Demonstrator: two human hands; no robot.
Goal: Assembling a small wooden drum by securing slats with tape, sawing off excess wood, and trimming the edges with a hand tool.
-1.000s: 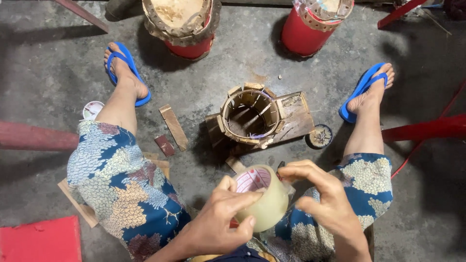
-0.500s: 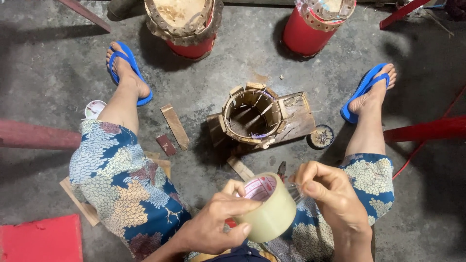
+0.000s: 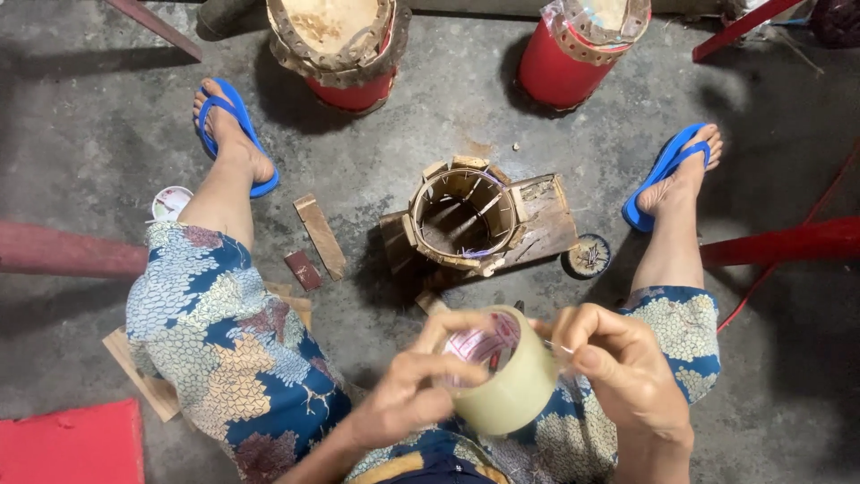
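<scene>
My left hand (image 3: 414, 385) grips a roll of clear packing tape (image 3: 508, 376) in front of my lap, fingers hooked through its core. My right hand (image 3: 618, 363) pinches the loose tape end at the roll's right side. Just beyond, on the concrete floor, a small round drum shell made of wooden slats (image 3: 464, 215) stands on a wooden board (image 3: 543, 220). My feet in blue flip-flops (image 3: 235, 125) rest to either side.
Two red drums (image 3: 345, 49) (image 3: 578, 54) stand at the far side. Loose wood pieces (image 3: 320, 236) lie left of the shell, a small round lid (image 3: 588, 255) to its right, a white cup (image 3: 170, 202) by my left leg. Red stool legs (image 3: 788, 240) flank me.
The tape roll has shifted slightly right and down toward my lap. My right hand has moved from over the roll to its right side, pinching the tape end.
</scene>
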